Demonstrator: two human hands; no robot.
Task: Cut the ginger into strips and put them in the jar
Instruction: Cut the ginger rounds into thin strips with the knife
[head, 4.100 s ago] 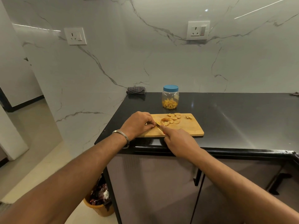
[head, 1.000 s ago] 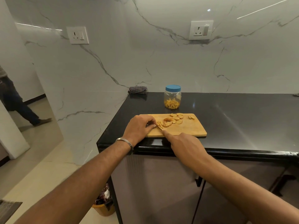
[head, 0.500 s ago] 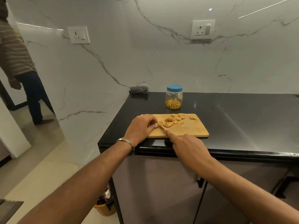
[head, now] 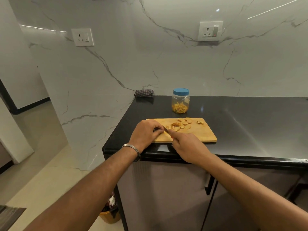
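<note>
The ginger (head: 182,124) lies in slices on the board (head: 196,135), near the closed jar (head: 180,100). The left hand (head: 145,133) pinches one slice; the right hand (head: 186,145) is clamped on the knife (head: 165,129). The blade sits right beside the fingertips (head: 160,130), so a slip could cut them.

One jar (head: 181,101), one cutting board (head: 200,135), two wall sockets (head: 82,37), two hands (head: 144,134).

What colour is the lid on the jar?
Blue. The lid shows clearly in the head view, on the jar.
</note>
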